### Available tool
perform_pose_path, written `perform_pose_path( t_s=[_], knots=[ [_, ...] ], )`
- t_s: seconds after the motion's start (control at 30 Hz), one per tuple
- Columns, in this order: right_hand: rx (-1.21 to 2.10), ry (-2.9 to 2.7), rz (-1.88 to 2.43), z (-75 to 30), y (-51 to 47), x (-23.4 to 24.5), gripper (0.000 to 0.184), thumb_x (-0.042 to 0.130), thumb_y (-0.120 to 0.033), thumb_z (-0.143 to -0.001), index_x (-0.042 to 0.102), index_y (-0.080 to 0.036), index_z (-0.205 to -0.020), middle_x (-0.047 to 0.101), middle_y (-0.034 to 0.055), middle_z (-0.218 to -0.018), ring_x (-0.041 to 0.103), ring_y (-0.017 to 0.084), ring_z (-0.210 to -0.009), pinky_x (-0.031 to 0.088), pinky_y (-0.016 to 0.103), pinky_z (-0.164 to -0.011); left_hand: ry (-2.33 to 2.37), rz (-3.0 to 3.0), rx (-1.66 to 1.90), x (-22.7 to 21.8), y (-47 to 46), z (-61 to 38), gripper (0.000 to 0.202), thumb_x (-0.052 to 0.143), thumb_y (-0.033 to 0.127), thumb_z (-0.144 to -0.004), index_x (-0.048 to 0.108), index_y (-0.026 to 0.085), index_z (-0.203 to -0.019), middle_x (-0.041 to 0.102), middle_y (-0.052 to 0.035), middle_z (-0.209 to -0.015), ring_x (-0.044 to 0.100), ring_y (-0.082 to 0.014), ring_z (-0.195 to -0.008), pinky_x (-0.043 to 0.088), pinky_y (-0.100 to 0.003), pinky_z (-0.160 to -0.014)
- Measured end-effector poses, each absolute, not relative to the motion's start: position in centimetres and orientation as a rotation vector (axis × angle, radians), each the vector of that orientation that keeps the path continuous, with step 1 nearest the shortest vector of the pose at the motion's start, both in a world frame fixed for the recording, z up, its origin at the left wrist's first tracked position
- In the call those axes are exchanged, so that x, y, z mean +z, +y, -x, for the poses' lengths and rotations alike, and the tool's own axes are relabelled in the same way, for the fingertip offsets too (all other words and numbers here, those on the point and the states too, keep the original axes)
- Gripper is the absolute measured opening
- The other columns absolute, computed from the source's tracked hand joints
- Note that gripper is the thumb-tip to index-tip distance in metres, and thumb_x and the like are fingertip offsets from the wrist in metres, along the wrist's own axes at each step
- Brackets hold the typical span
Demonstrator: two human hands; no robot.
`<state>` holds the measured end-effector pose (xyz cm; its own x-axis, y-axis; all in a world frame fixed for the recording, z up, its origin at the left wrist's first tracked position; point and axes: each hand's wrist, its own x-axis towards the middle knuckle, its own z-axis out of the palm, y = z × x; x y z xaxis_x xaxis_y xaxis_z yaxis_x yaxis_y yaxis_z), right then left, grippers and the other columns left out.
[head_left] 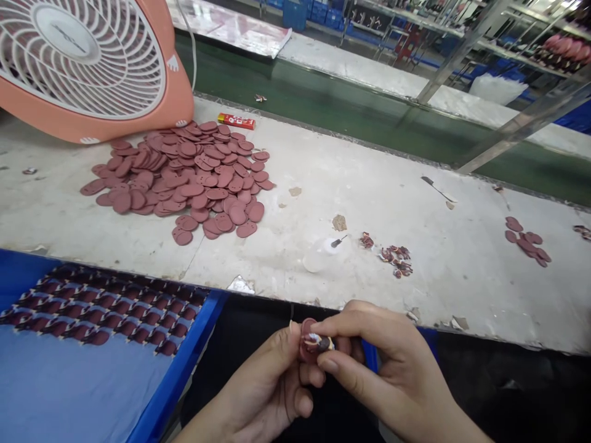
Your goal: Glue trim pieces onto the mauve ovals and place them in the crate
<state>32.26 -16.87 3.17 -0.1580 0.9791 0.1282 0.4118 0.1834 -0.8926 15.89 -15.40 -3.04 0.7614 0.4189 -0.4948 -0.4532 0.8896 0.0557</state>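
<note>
- Left hand [272,375]: closed in a pinch on a red disc [306,355], thumb at its edge; the fingers behind the disc are partly hidden.
- Right hand [392,363]: thumb and index finger nearly together, gripping a small figure [325,344] against the disc's face; the remaining fingers are mostly concealed.
- Disc and figure: located between both hands, in front of the worktop [281,264] edge; fingertips cover parts of both, and the figure's details are too small to read.
- Forearms: cut off by the lower border.
- Pile [184,178]: loose discs overlap on the worktop; lower ones are hidden.
- Fan [92,67]: beside the pile, cropped at top and left.
- Tube [236,121]: lies behind the pile; lettering illegible.
- Loose figures [397,261]: clustered on the worktop; individual shapes indistinct.
- Tray [180,366]: holds rows of dark red pieces [106,314]; cropped at left and bottom.
</note>
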Motion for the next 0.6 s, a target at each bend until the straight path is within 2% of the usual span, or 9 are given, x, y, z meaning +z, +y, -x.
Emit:
perform_pose_path(
  t_s=[0.13, 0.27, 0.33, 0.43, 0.5, 0.6],
  knots=[
    [0.575, -1.784, 1.265, -31.5, -16.7, 2.5, 0.016, 0.063, -0.009, -0.085, 0.068, -0.015, -0.100, 0.063, -0.0008, -0.068, 0.058, 0.009, -0.057, 0.048, 0.017, -0.053, 0.667, -0.181, 0.604, -2.5, -15.4, -15.2, 0.041, 0.076, 0.051, -0.071, 0.075, 0.016, -0.093, 0.072, -0.0040, -0.077, 0.062, -0.0087, -0.058, 0.052, -0.013, -0.043],
    [0.091, -1.908, 1.201, -29.8, -16.7, 0.9, 0.024, 0.067, -0.003, -0.083, 0.066, -0.009, -0.106, 0.067, 0.0045, -0.074, 0.061, 0.013, -0.062, 0.050, 0.024, -0.053, 0.944, -0.450, 0.961, -1.5, -15.6, -14.2, 0.031, 0.089, 0.036, -0.058, 0.073, 0.020, -0.079, 0.067, 0.0018, -0.068, 0.056, -0.0090, -0.056, 0.050, -0.016, -0.047],
    [-0.030, -2.003, 1.107, -29.0, -16.4, 0.1, 0.027, 0.068, -0.003, -0.083, 0.065, -0.004, -0.110, 0.069, 0.0073, -0.075, 0.063, 0.015, -0.063, 0.050, 0.027, -0.053, 0.978, -0.493, 1.057, -1.2, -15.7, -13.9, 0.029, 0.091, 0.032, -0.055, 0.073, 0.022, -0.075, 0.066, 0.0032, -0.066, 0.055, -0.0081, -0.054, 0.049, -0.017, -0.048],
    [-0.020, -2.073, 0.960, -27.7, -15.6, -0.5, 0.026, 0.067, -0.003, -0.083, 0.064, -0.002, -0.109, 0.071, 0.0097, -0.079, 0.066, 0.017, -0.064, 0.050, 0.028, -0.053, 1.074, -0.507, 1.139, -0.8, -15.9, -13.4, 0.022, 0.088, 0.032, -0.060, 0.072, 0.022, -0.072, 0.066, 0.0031, -0.067, 0.053, -0.0072, -0.053, 0.048, -0.018, -0.052],
    [-0.028, -2.080, 0.917, -26.8, -15.1, -0.6, 0.024, 0.069, -0.002, -0.081, 0.066, -0.003, -0.105, 0.072, 0.0088, -0.078, 0.067, 0.017, -0.063, 0.052, 0.028, -0.052, 1.176, -0.543, 1.180, -0.8, -15.9, -13.0, 0.020, 0.083, 0.037, -0.066, 0.071, 0.021, -0.070, 0.069, 0.0012, -0.069, 0.057, -0.0103, -0.058, 0.049, -0.020, -0.054],
    [-0.084, -2.121, 0.863, -25.4, -15.0, -0.5, 0.015, 0.069, -0.009, -0.083, 0.068, -0.009, -0.098, 0.070, 0.0015, -0.065, 0.064, 0.013, -0.049, 0.052, 0.026, -0.045, 1.451, -0.675, 1.196, -1.7, -15.9, -10.8, 0.025, 0.073, 0.046, -0.075, 0.069, 0.022, -0.076, 0.074, -0.0024, -0.081, 0.066, -0.0174, -0.070, 0.053, -0.025, -0.058]
  ],
)
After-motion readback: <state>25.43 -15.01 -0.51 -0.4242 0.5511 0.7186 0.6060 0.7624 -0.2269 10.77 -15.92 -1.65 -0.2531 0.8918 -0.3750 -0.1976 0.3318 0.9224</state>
